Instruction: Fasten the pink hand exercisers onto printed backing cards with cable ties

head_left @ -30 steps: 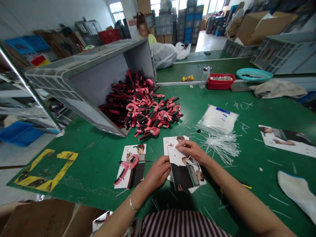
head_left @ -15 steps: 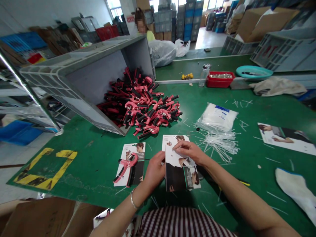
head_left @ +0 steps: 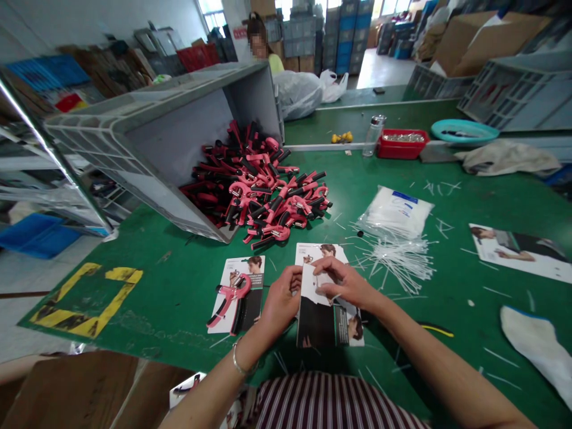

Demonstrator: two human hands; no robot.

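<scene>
My left hand (head_left: 282, 301) grips the left edge of a printed cardboard backing card (head_left: 315, 322), held tilted up. Bent over the card's white upper part, my right hand (head_left: 348, 285) has thumb and index finger at its small punched holes; whatever they pinch is too small to make out. Under and behind that card, more printed cards (head_left: 337, 253) show. To the left lies another card (head_left: 257, 298) with a pink and black hand grip (head_left: 240, 295) on it. Loose white cable ties (head_left: 400, 262) fan out from a plastic bag (head_left: 397, 211) to the right.
A grey crate (head_left: 179, 122) lies on its side, spilling a pile of hand grips (head_left: 281, 196). Farther back stand a glass bottle (head_left: 373, 137) and a red tray (head_left: 402, 147). At right are a loose card (head_left: 521, 247), a white sleeve (head_left: 534, 339) and a yellow-black tool (head_left: 438, 329).
My right thumb and fingers have shifted lower around the holes in the card. The card has swung slightly in my left hand. The view has moved a little.
</scene>
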